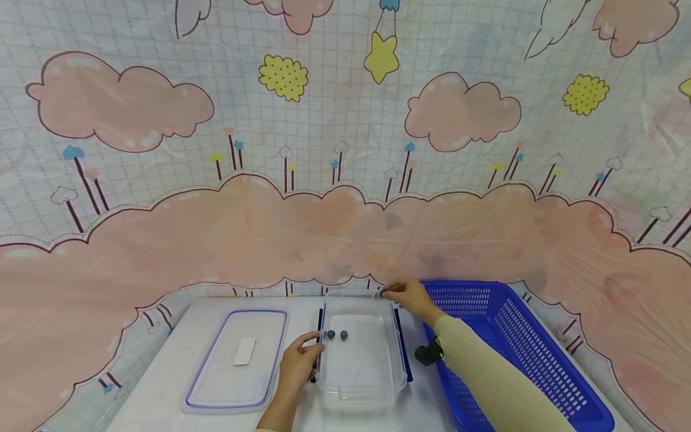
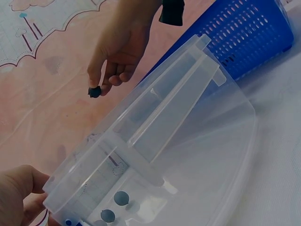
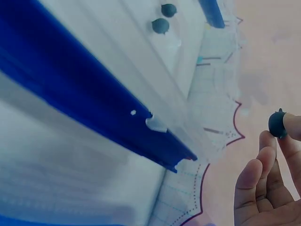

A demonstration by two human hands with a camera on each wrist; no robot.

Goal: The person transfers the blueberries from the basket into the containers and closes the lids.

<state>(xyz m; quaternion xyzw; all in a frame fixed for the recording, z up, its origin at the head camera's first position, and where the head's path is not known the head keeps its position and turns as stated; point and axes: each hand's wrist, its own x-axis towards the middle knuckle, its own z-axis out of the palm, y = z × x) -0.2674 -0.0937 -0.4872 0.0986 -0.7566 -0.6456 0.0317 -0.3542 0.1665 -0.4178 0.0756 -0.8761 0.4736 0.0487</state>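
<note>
A cartoon cloud backdrop [image 1: 345,150] hangs behind a white table [image 1: 162,372], and its printed cloth drapes onto the tabletop's far edge.

In the middle of the table sits a clear box [image 1: 361,354], its long axis running from six o'clock to twelve o'clock in the head view. The right hand [image 1: 407,295] hovers at the box's far right corner, about one o'clock from its centre, pinching a small dark ball [image 1: 382,293] between thumb and fingertip. The ball sits at the very tips of the fingers, out at nine o'clock from the palm, held over the box's far rim (whether it touches the rim I cannot tell). It is nearly round, with a small nub on top that only the right wrist view shows, so it has no real long axis.

The left hand [image 1: 297,363] grips the box's left wall at about nine o'clock, thumb on the rim, fingers curled against the outside.

Two more dark balls [image 1: 337,335] lie on the box floor near the left wall, just beside each other. The left wrist view shows the blue latch under the left hand, and the pinched ball hanging clear above the cloth.

A clear lid [image 1: 237,360] with a white label lies flat at nine o'clock from the box, well apart from it. A blue basket [image 1: 513,342] stands at three o'clock, just beside the box.
</note>
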